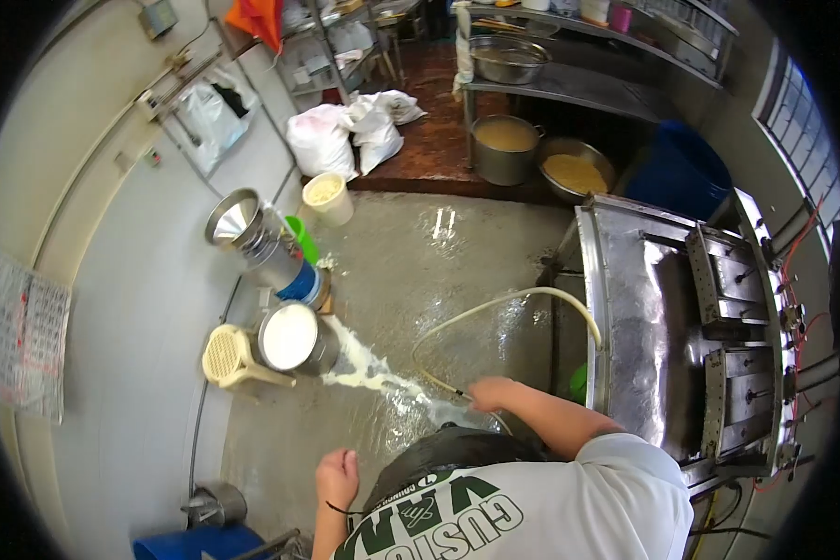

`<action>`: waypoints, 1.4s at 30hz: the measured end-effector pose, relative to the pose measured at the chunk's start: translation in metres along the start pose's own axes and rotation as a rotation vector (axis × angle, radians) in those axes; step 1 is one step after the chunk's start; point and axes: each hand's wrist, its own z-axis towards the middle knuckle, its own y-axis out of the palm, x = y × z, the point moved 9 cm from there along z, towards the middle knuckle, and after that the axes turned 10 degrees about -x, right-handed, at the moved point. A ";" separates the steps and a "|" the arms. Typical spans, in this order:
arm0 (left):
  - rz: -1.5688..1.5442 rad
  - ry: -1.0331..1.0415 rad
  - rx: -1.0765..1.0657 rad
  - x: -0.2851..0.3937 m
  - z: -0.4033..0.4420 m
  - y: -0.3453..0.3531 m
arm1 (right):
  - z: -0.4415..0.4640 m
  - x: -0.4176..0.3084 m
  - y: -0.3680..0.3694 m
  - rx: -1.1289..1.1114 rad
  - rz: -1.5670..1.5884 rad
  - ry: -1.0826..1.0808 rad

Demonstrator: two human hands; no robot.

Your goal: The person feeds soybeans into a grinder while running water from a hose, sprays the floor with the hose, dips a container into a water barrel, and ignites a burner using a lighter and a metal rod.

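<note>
My right hand [491, 394] is closed around a pale hose [481, 306], over the wet floor in front of my body. From the metal table's edge the hose loops left and comes back to this hand, with a short end past it. Lower and to the left, my left hand [337, 474] is curled closed, with no object visible in it. Milky white liquid [369, 373] is spread on the floor between the hose and a metal pot [322, 350] of white liquid. Beside that pot stands a cream plastic stool [224, 356].
A metal grinder-like machine [269, 257] and a cream bucket [329, 199] stand beyond the pot. On the right is a steel table [630, 280] with metal presses. White sacks [322, 138], a large pot [505, 168] and a blue barrel [679, 168] are at the back.
</note>
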 end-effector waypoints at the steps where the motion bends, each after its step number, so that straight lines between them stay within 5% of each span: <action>1: -0.008 0.022 -0.010 0.005 0.023 -0.003 | 0.005 0.009 -0.028 0.090 -0.006 0.024; 3: -0.033 0.035 -0.021 0.016 0.066 -0.010 | 0.009 0.026 -0.073 0.188 -0.008 0.069; 5: -0.028 0.097 -0.079 0.030 0.108 -0.006 | -0.006 0.037 -0.137 0.578 0.163 0.007; 11: -0.043 0.331 -0.254 0.042 0.236 0.020 | 0.064 0.171 -0.170 0.640 0.294 0.402; 13: -0.051 0.319 -0.310 0.032 0.287 0.022 | 0.073 0.196 -0.170 0.496 0.092 0.484; 17: -0.022 0.264 -0.345 -0.033 0.397 0.031 | 0.043 0.234 -0.171 0.556 0.614 0.728; 21: 0.007 0.355 -0.328 -0.053 0.502 -0.006 | 0.029 0.244 -0.180 0.477 0.592 0.893; 23: 0.032 0.201 -0.458 -0.063 0.556 -0.019 | 0.026 0.253 -0.199 0.425 0.664 0.961; 25: 0.053 0.379 -0.333 -0.043 0.613 -0.048 | 0.027 0.269 -0.192 0.380 0.895 1.102; 30: 0.067 0.509 -0.250 0.028 0.736 -0.061 | 0.050 0.312 -0.176 0.379 1.073 1.109; 36: 0.079 0.692 -0.280 0.115 0.820 0.013 | 0.057 0.351 -0.167 0.459 1.162 1.251; 38: 0.037 0.767 -0.351 0.143 0.841 0.047 | 0.130 0.398 -0.118 -0.051 0.930 0.906; 42: 0.045 0.805 -0.487 0.195 0.898 0.108 | 0.118 0.408 -0.173 0.040 1.016 0.924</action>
